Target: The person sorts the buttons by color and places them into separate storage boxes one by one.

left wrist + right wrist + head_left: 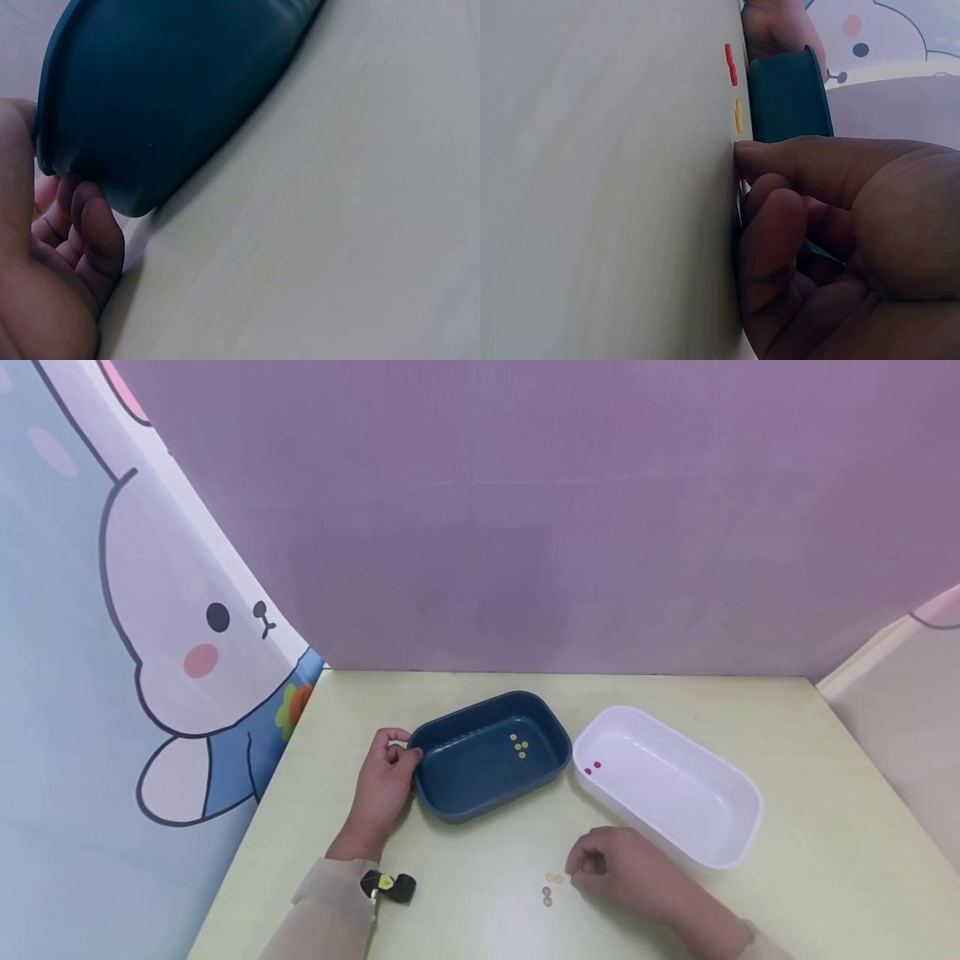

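Observation:
My left hand [386, 781] grips the left end of a dark blue tray [480, 814], thumb at the rim and fingers curled against the outer wall. Several small yellow buttons [518, 747] lie inside its right part. My right hand [630, 872] is low at the tabletop in front of a white tray [675, 835]. Its thumb and index finger pinch a small red button, of which just a sliver shows in the right wrist view. Beside the fingertips lie two yellow buttons [554, 878] and two red buttons [547, 896]. Two more red buttons [592, 767] rest in the white tray.
Both trays stand side by side on a pale yellow table [465, 902], their near corners almost meeting. A purple panel [525, 527] rises behind the table. On the left is a wall covering with a cartoon rabbit [202, 635]. A black strap [390, 885] circles the left wrist.

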Motion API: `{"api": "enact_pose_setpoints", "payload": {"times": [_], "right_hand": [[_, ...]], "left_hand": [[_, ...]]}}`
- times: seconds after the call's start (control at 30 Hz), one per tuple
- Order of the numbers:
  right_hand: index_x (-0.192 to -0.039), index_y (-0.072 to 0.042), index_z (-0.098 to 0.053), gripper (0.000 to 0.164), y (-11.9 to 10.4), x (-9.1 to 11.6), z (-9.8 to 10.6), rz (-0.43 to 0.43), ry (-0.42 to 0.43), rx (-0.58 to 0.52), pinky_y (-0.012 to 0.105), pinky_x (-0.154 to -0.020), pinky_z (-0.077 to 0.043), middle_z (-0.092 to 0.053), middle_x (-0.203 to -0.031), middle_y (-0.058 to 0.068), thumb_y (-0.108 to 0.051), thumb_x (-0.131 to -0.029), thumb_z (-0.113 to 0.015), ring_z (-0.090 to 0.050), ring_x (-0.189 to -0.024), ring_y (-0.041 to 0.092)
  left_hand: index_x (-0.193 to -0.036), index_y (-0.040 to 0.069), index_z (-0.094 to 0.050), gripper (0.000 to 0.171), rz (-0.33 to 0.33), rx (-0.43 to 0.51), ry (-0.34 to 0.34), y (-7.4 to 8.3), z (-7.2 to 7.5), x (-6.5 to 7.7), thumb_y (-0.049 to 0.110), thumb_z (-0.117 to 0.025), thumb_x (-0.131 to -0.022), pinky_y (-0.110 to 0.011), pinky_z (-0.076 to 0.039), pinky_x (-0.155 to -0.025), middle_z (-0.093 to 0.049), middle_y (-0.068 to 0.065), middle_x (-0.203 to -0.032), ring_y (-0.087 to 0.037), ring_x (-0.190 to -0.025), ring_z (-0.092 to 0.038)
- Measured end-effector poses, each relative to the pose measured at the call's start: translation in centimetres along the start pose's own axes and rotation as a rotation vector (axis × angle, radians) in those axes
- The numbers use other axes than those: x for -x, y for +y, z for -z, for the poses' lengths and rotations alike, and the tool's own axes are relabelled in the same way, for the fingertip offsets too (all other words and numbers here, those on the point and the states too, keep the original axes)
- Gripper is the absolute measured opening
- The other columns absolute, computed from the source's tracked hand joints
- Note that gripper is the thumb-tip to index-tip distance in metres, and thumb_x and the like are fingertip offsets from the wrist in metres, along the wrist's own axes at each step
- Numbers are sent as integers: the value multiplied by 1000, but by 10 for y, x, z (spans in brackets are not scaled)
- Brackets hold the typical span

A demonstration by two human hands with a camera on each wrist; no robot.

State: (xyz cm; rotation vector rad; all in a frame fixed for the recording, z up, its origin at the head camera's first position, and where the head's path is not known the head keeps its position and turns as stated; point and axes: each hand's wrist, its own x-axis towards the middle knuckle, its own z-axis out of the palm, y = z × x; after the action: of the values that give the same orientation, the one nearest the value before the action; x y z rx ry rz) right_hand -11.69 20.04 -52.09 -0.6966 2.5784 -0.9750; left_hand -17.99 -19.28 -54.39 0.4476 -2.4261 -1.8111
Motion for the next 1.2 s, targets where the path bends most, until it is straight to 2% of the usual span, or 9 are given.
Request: {"api": "enact_pose_setpoints", "payload": {"times": [0.2, 0.4, 0.6, 0.97, 1.2], "right_hand": [[-90, -30, -75, 20, 0, -2, 1, 22, -14, 14, 22, -73, -51, -62, -80, -21, -12, -93, -83, -57, -77, -4], [-93, -31, -71, 17, 2, -1, 4, 78, -49, -7, 22, -74, -50, -61, -82, -21, -20, -101, -79, -57, -80, -4], [-96, -33, -69, 13, 4, -2, 5, 70, -74, -44, 22, -77, -50, -64, -86, -21, -28, -107, -76, -60, -84, -3], [-98, -37, -80, 8, 9, -1, 4, 28, -60, -85, 23, -83, -57, -73, -90, -25, -32, -105, -80, -65, -88, -5], [-99, -37, -80, 16, 11, -2, 4, 40, -65, -96, 23, -84, -57, -74, -91, -25, -23, -104, -79, -66, -88, -5]], "left_hand": [[-135, 23, -54, 27, 0, -7, -2, 2, 1, 0, 29, -63, -110, -32, -51, -67, -55, -5, -86, -29, -74, -57], [-135, 23, -54, 26, 8, -6, 2, 3, 2, 0, 29, -63, -111, -32, -52, -68, -56, -5, -87, -29, -75, -58], [-135, 23, -54, 26, 10, 0, 2, 5, 2, 2, 28, -63, -111, -32, -52, -67, -56, -5, -86, -29, -74, -58], [-135, 23, -54, 27, 22, -3, -2, 5, 2, 2, 28, -64, -110, -32, -52, -67, -57, -5, -87, -28, -74, -59], [-135, 23, -54, 27, 20, 14, -5, 4, 2, 1, 27, -64, -110, -33, -53, -66, -56, -6, -87, -30, -74, -58]]}}
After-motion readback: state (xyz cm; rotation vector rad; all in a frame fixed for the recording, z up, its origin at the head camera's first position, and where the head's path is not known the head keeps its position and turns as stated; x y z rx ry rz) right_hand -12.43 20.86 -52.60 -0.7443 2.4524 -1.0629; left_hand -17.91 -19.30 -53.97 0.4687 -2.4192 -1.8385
